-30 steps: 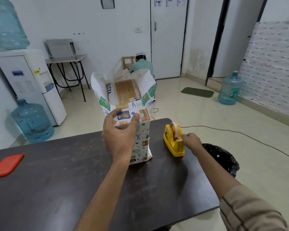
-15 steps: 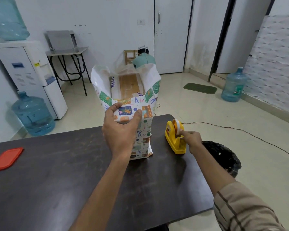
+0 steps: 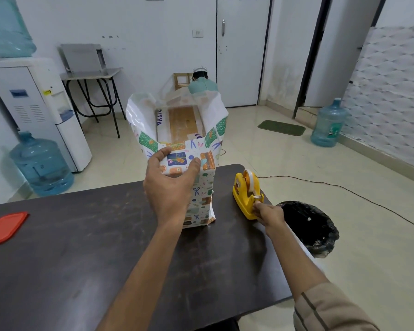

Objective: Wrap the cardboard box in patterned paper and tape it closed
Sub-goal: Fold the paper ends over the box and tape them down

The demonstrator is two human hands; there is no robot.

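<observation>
My left hand clamps the colourful patterned wrapping paper against the upright brown cardboard box on the dark brown table. My right hand pinches tape at the yellow plastic tape dispenser; I'd pull straight, then tear down across the cutter.

White walls enclose the room, with a white door in the far wall and a pale glossy tiled floor. Left of the door stands a metal side table; further left is a water dispenser, a blue water bottle at its foot. Right of the door lie a green mat and another bottle beside a quilted white wall panel. Light is soft and even.
</observation>
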